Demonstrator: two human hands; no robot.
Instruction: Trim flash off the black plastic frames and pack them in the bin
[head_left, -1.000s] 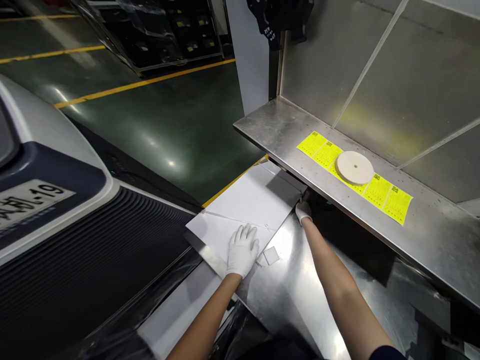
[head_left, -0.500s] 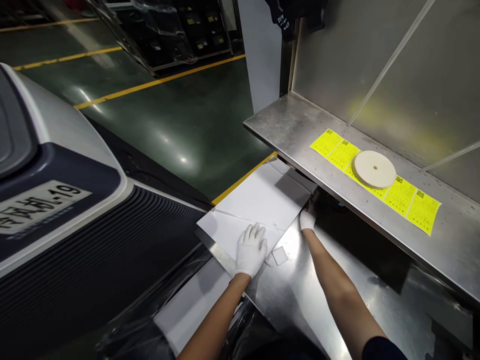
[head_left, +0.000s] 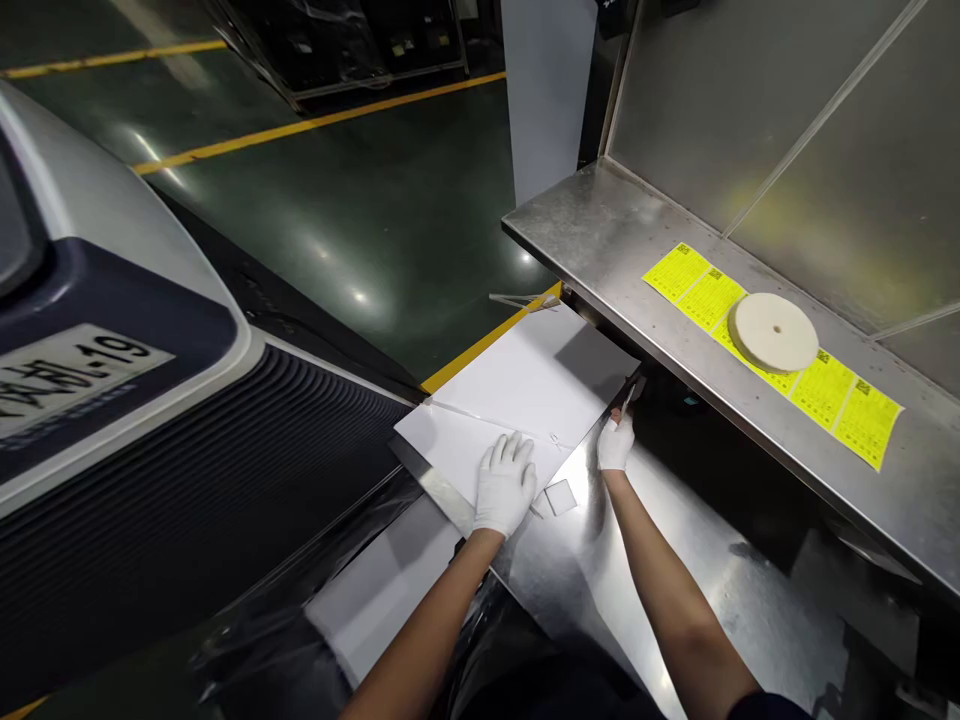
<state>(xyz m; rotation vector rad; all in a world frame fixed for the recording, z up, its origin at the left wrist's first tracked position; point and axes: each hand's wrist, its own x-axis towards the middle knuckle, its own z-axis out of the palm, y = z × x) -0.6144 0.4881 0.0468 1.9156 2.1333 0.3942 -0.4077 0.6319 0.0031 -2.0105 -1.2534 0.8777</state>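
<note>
A large white sheet or board (head_left: pixel 525 370) lies at the corner of the lower metal table (head_left: pixel 555 590). My left hand (head_left: pixel 505 485), in a white glove, rests on its near part with the fingers spread out. Beside the sheet's right edge is my right hand (head_left: pixel 616 440), gloved with bare fingertips, closed round a small thin tool (head_left: pixel 628 398) that looks like a blade or scissors. A small clear square piece (head_left: pixel 560 497) lies on the metal right of my left hand. Thin strips (head_left: pixel 525 300) stick out at the sheet's far corner.
An upper metal shelf (head_left: pixel 577 240) runs along the right, holding yellow labels (head_left: pixel 679 272) under a round white disc (head_left: pixel 774 332). A large machine (head_left: pixel 187 500) with a ribbed dark side stands close on the left. Behind are a green floor and a rack (head_left: pixel 375 50).
My right hand has come out from beside the shelf edge, and the tool in it now shows. A strip at the far corner now sticks out to the left. The camera view has shifted slightly.
</note>
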